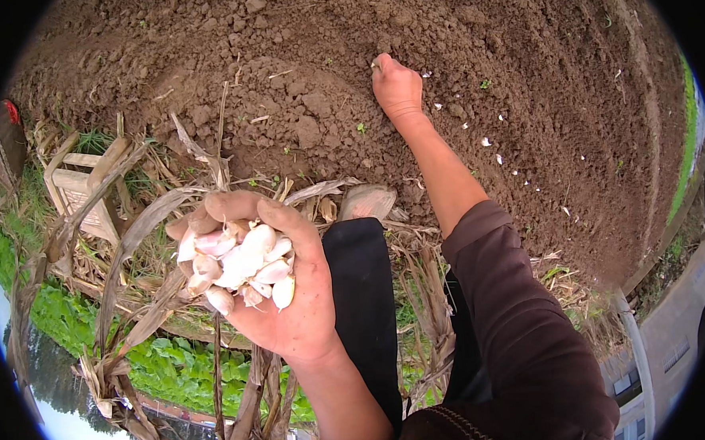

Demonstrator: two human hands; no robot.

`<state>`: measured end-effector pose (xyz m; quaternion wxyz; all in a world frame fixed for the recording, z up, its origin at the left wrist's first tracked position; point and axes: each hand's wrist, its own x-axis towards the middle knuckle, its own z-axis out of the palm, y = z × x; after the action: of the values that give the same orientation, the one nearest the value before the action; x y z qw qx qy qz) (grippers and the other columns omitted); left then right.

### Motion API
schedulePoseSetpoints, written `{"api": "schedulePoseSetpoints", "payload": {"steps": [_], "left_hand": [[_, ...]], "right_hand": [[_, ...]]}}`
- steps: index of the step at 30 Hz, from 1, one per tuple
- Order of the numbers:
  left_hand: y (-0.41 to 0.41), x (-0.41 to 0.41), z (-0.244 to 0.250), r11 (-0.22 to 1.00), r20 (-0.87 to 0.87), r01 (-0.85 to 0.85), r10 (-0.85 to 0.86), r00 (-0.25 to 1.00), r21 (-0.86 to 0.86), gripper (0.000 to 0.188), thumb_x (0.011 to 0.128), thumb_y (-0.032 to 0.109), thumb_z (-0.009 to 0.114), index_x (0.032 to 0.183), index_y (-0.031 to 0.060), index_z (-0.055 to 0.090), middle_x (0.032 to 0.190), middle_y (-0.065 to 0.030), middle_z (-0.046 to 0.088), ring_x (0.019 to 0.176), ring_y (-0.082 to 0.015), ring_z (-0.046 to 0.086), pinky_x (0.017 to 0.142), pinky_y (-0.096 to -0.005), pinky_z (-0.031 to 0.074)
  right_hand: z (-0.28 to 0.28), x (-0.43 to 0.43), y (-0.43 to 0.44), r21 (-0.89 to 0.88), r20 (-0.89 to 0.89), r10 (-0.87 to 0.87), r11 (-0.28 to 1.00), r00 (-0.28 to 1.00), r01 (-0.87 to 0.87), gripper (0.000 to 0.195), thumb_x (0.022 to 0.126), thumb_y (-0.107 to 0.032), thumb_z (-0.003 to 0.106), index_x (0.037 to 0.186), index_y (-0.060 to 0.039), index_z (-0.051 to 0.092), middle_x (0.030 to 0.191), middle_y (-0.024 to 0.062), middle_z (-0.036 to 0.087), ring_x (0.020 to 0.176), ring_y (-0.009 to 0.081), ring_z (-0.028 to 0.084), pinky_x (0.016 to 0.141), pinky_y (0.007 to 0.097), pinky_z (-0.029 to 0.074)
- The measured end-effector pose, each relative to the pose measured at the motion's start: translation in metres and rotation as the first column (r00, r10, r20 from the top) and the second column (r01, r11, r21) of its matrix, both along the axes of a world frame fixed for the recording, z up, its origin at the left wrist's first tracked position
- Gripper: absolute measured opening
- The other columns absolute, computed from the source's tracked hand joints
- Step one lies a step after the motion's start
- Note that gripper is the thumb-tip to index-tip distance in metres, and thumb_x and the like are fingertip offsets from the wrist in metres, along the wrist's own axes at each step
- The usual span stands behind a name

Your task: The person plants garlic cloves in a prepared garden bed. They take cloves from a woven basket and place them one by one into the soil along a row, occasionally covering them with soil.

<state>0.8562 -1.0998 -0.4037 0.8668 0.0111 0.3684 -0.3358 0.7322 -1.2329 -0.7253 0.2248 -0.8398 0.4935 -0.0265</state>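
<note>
A heap of garlic cloves, white with pinkish skins, fills my cupped left hand. The palm faces up and the fingers curl around the cloves. Farther out, my right hand is down at the loose brown soil with its fingers pinched together. A small pale tip, apparently a garlic clove, shows at those fingertips; the rest of it is hidden. More single garlic cloves lie on the soil surface in a rough line running right and toward me from my right hand.
On the left, a small wooden stool lies among dry corn stalks. A shoe is partly visible below my dark trouser leg. Green leafy plants grow beyond the stalks. A building stands at the lower right.
</note>
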Motion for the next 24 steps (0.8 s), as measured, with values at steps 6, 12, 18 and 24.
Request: {"api": "schedulePoseSetpoints", "payload": {"steps": [6, 12, 18, 24], "left_hand": [[-0.007, -0.01, 0.001, 0.994, 0.069, 0.104, -0.106, 0.992, 0.036, 0.022, 0.095, 0.022, 0.052, 0.108, 0.0139, 0.068, 0.112, 0.0005, 0.067, 0.122, -0.0165, 0.054, 0.113, -0.0449, 0.032], [0.0, -0.02, -0.002, 0.995, 0.112, 0.077, -0.084, 0.99, 0.067, 0.03, 0.096, 0.036, 0.053, 0.115, 0.0183, 0.069, 0.114, -0.0034, 0.066, 0.126, -0.0236, 0.052, 0.117, -0.0482, 0.024], [0.006, -0.019, -0.002, 0.998, 0.152, 0.06, -0.064, 0.986, 0.03, 0.037, 0.098, 0.043, 0.048, 0.122, 0.0213, 0.065, 0.125, -0.0069, 0.059, 0.132, -0.0298, 0.047, 0.118, -0.053, 0.019], [0.0, -0.025, -0.001, 0.998, 0.272, 0.012, -0.028, 0.962, 0.058, 0.04, 0.099, 0.046, 0.045, 0.121, 0.0178, 0.063, 0.119, -0.0097, 0.057, 0.124, -0.0337, 0.049, 0.115, -0.0556, 0.025]], "right_hand": [[-0.007, -0.004, -0.012, 0.024, -0.118, 0.101, 0.995, 0.988, -0.099, 0.009, 0.086, -0.014, 0.057, 0.093, -0.0104, 0.062, 0.084, 0.0142, 0.069, 0.074, 0.0356, 0.067, 0.066, 0.0466, 0.054], [0.125, 0.023, -0.011, 0.461, 0.108, -0.145, 0.884, 0.983, 0.08, 0.021, 0.088, -0.016, 0.064, 0.106, -0.0071, 0.071, 0.088, 0.0145, 0.072, 0.08, 0.025, 0.07, 0.072, 0.0354, 0.055], [0.292, 0.011, 0.014, 0.32, 0.833, 0.003, 0.814, 0.554, -0.485, 0.016, 0.077, -0.004, 0.072, 0.093, -0.0013, 0.071, 0.087, 0.0091, 0.07, 0.073, 0.0189, 0.067, 0.065, 0.0284, 0.053], [0.334, 0.021, 0.042, 0.114, 0.635, 0.356, 0.835, 0.685, -0.539, 0.032, 0.068, -0.011, 0.079, 0.097, -0.0031, 0.068, 0.081, 0.0079, 0.065, 0.065, 0.022, 0.063, 0.054, 0.0299, 0.048]]}}
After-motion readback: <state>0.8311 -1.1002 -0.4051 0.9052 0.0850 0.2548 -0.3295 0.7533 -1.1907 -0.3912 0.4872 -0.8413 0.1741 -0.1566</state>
